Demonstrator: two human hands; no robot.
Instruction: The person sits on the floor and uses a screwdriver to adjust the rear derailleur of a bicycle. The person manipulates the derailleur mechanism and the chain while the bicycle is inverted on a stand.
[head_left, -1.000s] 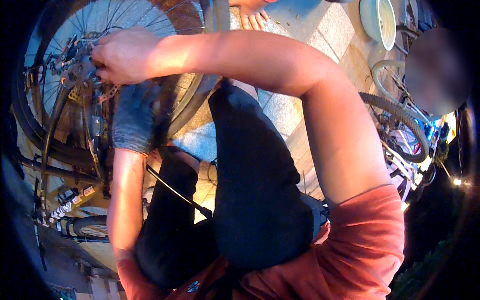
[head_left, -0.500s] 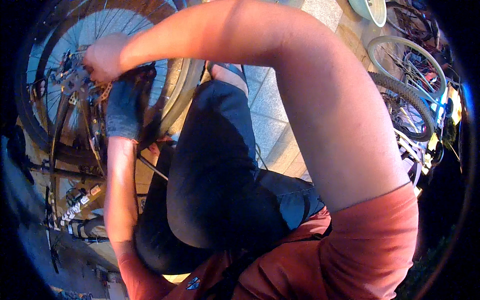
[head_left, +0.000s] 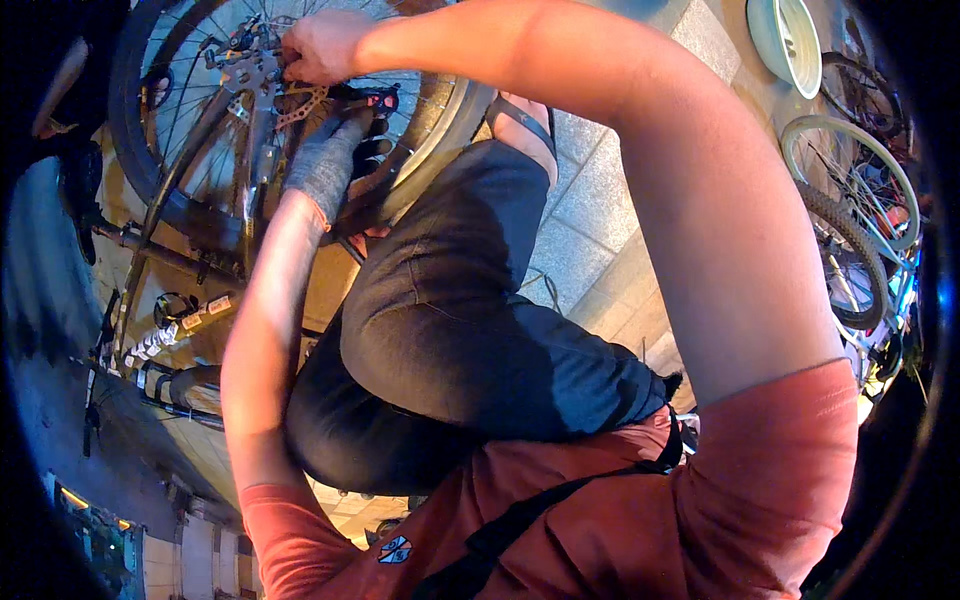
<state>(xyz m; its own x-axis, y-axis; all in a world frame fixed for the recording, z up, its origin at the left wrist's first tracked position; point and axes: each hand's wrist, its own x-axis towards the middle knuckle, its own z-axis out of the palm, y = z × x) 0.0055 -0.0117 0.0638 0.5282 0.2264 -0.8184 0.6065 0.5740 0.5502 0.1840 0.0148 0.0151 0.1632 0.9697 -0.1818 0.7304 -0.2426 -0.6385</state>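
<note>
At eleven o'clock, a spoked bicycle wheel [head_left: 190, 215] is lying by the black frame tubes [head_left: 188, 155], its hub [head_left: 258, 70] sitting beneath the bare right hand [head_left: 325, 48]. That hand is curling its fingers narrowly at the hub's edge; I cannot tell what, if anything, they are pinching. Toward its six o'clock, the gloved left hand [head_left: 338, 152] is reaching over the spokes beside a small black-and-red object [head_left: 380, 100]; whether it is gripping that piece is not showing clearly. As for progress, the perforated brake rotor [head_left: 304, 108] is sitting at the hub and the wheel appears to be staying joined to the frame; handling at the hub is looking unfinished, though what is remaining cannot be told. At three o'clock, a knobbly bicycle tyre [head_left: 872, 272] is standing.
</note>
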